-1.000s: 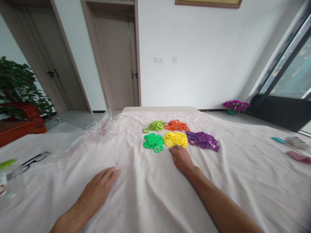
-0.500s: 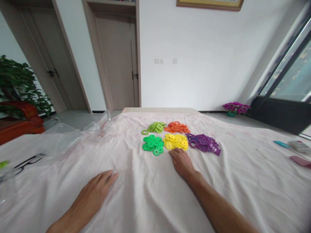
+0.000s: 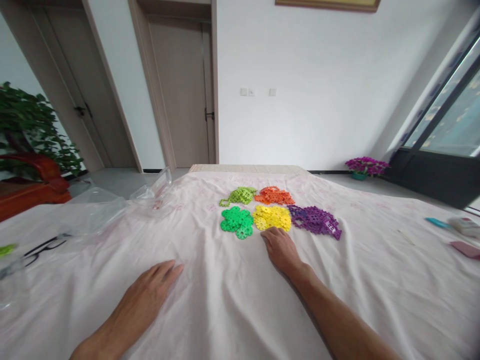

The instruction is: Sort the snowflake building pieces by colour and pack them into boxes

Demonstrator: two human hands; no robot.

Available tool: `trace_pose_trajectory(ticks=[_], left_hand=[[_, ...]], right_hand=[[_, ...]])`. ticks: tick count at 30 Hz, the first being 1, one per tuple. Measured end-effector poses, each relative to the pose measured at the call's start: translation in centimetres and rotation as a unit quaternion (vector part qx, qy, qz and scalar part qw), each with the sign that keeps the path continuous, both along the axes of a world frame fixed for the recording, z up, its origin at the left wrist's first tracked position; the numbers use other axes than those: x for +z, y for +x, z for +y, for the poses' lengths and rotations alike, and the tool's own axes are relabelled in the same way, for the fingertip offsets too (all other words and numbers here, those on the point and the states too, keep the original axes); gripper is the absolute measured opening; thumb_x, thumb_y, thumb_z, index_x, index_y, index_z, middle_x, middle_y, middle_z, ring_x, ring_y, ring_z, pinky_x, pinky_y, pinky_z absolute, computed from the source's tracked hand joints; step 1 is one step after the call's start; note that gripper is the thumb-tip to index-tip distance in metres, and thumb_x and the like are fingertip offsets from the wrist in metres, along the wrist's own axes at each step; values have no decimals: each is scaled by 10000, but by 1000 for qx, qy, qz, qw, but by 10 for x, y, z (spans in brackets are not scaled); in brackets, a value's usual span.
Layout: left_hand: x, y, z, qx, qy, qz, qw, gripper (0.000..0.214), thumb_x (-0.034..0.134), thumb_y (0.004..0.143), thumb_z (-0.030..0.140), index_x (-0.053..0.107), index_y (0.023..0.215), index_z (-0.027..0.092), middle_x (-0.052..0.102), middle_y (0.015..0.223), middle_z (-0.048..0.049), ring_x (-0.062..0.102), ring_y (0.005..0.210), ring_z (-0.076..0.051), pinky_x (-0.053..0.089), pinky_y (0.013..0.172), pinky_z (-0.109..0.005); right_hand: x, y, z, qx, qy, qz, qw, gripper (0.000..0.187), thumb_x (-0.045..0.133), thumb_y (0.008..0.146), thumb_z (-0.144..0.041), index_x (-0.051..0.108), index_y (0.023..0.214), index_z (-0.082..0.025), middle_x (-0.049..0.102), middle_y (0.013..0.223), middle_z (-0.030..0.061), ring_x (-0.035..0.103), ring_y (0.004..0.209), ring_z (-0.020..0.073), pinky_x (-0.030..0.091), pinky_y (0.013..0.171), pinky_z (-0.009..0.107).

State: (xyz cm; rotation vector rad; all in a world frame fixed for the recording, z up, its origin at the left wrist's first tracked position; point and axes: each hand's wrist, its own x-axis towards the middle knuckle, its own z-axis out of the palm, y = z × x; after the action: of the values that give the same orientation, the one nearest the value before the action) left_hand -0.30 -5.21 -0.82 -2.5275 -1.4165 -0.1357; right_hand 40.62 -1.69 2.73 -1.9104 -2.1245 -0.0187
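My left hand (image 3: pixel 152 290) lies flat on the pale cloth with its fingers stretched out and nothing in it. Farther out, my right hand (image 3: pixel 282 250) rests at the near edge of a heap of yellow flower-shaped plastic pieces (image 3: pixel 272 216). Its fingers look bent and their tips are hidden, so I cannot tell whether it grips a piece. To the left of that heap is a green heap of similar pieces (image 3: pixel 237 220). Purple square lattice pieces (image 3: pixel 315 220) lie to the right. Behind are a lime green heap (image 3: pixel 242 195) and an orange one (image 3: pixel 274 195).
On the left of the cloth-covered table (image 3: pixel 210 300) are clear plastic containers (image 3: pixel 95 212) and dark-framed glasses (image 3: pixel 47 247). A blue item (image 3: pixel 436 222), a white box-like object (image 3: pixel 465 226) and a pinkish block (image 3: pixel 465 248) sit at the far right.
The view has shifted very slightly. Both hands and all the heaps stay where they were on the cloth.
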Motion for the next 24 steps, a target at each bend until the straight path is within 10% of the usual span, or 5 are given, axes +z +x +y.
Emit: trace_pose_trajectory(ticks=[24], left_hand=[[-29, -13, 10, -60, 121, -31, 990, 741, 390, 731, -30, 495, 1364, 339, 620, 1300, 8, 592, 1166, -188, 517, 991, -330]], right_hand=[[-4, -2, 2, -16, -2, 6, 1000, 302, 411, 954, -223, 688, 1073, -239, 634, 1094, 80, 518, 1012, 216, 346, 914, 308]])
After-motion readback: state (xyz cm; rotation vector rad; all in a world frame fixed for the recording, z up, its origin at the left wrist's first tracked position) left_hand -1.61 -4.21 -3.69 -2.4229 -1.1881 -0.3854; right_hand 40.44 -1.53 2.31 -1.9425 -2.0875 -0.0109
